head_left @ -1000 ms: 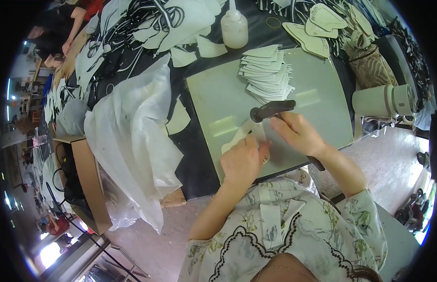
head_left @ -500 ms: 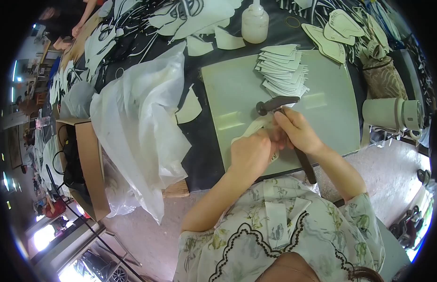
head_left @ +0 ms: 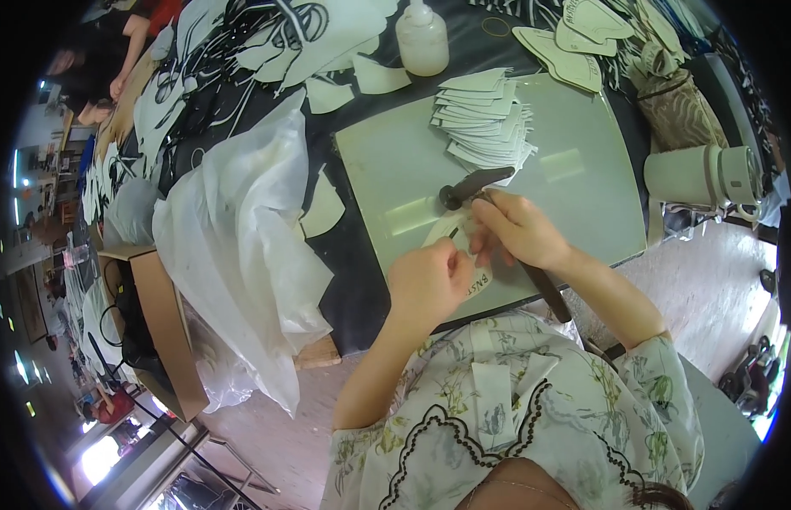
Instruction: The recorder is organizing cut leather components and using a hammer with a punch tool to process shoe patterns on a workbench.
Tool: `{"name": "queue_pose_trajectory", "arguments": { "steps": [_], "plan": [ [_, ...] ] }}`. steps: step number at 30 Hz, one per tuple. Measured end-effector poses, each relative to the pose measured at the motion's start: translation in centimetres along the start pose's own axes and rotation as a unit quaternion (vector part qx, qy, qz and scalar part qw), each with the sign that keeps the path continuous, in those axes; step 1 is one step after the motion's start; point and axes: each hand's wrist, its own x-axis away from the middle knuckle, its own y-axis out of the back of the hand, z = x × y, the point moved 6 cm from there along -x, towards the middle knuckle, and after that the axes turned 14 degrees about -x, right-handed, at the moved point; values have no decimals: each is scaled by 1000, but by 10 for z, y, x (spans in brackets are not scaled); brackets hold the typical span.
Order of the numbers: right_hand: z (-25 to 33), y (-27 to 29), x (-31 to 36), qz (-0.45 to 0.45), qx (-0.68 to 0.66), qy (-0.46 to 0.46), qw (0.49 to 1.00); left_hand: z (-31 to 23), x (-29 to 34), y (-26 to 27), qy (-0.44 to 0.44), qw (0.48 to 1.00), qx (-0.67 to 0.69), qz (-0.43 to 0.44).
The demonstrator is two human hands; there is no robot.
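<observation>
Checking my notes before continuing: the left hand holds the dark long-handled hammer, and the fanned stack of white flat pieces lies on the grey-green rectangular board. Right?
Wrong hand: the head view shows the right hand holding the dark hammer. The fanned white stack does lie on the grey-green board.

Dark handwritten capitals on the pale piece (head_left: 477, 284) beside the left hand (head_left: 426, 280); similar lettering on cream templates (head_left: 574, 65), upper right.

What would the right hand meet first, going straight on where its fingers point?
Likely the left hand, just ahead of the right hand; the pale piece beneath could come first, since depth is unclear.
</observation>
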Motion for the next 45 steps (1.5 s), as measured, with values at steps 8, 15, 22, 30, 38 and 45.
{"name": "queue_pose_trajectory", "arguments": {
  "steps": [8, 15, 22, 30, 38, 45],
  "plan": [
    [12, -2, -3, 21, 142, 70, 987, 0, -14, -1, -26, 997, -61, 35],
    [4, 3, -6, 32, 190, 113, 975, 14, 1, 9, -15, 994, 105, -8],
    [37, -14, 9, 75, -12, 126, 989, -1, 16, 85, -111, 957, 48, -265],
    [36, -11, -1, 63, -124, 34, 990, 21, 21, 72, -45, 934, 188, -299],
    [44, -22, -4, 74, -72, 55, 993, 86, 24, 53, 126, 856, 429, -260],
    [29, 15, -2, 47, 15, 70, 996, 145, 24, 62, 243, 934, -104, -240]
  ]
}}
